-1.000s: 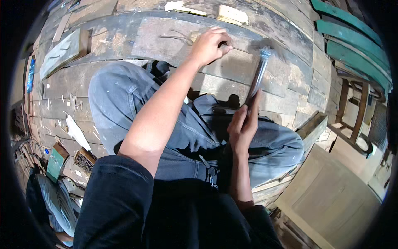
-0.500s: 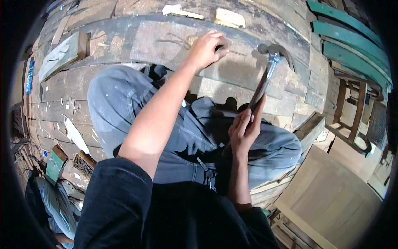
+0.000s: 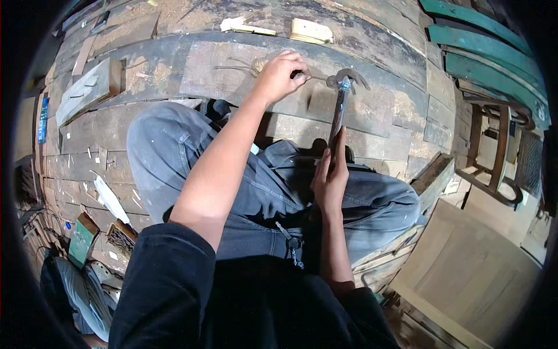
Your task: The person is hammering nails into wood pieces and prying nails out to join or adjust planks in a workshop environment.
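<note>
"Where is the hammer [image 3: 338, 109], and how is it pointed?"

"It is held over the pale board [image 3: 372, 110], its long axis run from the grip at 6 o'clock to the head just past 12. The striking face is turned to 9, the claw to 3."

"And the fingers?"

"By the right hand [image 3: 332, 177] the handle is closely wrapped. By the curled left hand [image 3: 279, 78], at 9 from the head, a thin rod [image 3: 318, 77] is pinched, aimed at 3; whether the face is touched cannot be told."

"Which edges are near?"

"The board's right edge is found at 4, a block [image 3: 311, 31] at 11, the right knee [image 3: 389, 200] at 5. Between head and green slats [image 3: 494, 75], well apart at 3, a wide stretch of planks [image 3: 440, 110] is seen."
</note>
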Tool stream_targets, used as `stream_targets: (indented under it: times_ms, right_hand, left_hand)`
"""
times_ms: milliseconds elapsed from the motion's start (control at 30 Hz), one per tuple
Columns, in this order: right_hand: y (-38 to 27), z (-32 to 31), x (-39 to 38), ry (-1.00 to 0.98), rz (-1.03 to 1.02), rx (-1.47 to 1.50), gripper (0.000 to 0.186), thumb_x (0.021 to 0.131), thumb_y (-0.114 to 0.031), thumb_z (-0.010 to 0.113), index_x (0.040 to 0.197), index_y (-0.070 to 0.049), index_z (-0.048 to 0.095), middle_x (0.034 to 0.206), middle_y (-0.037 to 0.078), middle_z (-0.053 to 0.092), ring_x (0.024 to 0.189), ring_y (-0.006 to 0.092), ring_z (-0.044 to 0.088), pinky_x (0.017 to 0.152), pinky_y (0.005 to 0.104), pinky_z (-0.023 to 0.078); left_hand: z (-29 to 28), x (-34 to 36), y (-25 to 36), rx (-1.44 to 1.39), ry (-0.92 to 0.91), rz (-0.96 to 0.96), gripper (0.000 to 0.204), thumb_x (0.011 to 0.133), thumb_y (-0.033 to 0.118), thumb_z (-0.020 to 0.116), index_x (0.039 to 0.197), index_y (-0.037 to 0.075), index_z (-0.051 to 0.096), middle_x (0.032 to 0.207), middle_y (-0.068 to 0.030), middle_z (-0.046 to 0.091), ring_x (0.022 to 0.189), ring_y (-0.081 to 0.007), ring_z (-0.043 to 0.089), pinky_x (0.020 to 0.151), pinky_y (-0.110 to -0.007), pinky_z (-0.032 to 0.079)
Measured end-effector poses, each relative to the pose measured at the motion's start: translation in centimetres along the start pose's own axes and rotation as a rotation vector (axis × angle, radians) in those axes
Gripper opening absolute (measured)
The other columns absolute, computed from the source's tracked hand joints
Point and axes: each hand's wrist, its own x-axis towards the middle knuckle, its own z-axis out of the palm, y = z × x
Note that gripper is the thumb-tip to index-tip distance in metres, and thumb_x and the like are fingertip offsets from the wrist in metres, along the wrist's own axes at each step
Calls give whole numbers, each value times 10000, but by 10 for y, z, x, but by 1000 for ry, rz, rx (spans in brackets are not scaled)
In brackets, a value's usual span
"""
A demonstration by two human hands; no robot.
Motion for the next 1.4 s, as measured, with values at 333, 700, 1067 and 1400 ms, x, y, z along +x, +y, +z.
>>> stream_targets:
  times_ms: [333, 700, 1067, 1400]
  right_hand:
    - [7, 1, 2, 34, -108, -76, 557, 1065, -76, 429, 1591, -115, 254, 751, -7, 515, 556, 49, 412, 496, 216, 368]
    - [-15, -3, -3, -32, -113, 23, 630, 995, 27, 436, 1581, -112, 250, 1129, 235, 671, 729, 140, 490, 680, 264, 461]
    - [0, -3, 1, -40, -109, -133, 630, 998, 20, 448, 1581, -130, 261, 1136, 291, 650, 856, 148, 614, 787, 272, 483]
    - [-11, -2, -3, 32, -235, -205, 600, 1007, 18, 447, 1570, -121, 293, 1325, 269, 589, 1001, 164, 620, 784, 279, 493]
  left_hand:
    - [-9, -9, 3, -51, 47, -46, 187, 801, 136, 787, 973, 67, 760, 980, -66, 712, 894, -272, 692, 819, -359, 546]
    - [-7, -6, 3, -157, 84, -77, 119, 806, 131, 760, 877, 41, 731, 938, -102, 699, 887, -319, 668, 799, -403, 538]
    - [-9, -9, 1, -118, 35, -29, 141, 797, 135, 757, 901, 44, 728, 954, -109, 691, 912, -305, 658, 806, -388, 532]
    - [-8, -11, -1, -127, 63, -56, 153, 795, 131, 755, 908, 32, 730, 952, -74, 707, 890, -273, 679, 810, -373, 534]
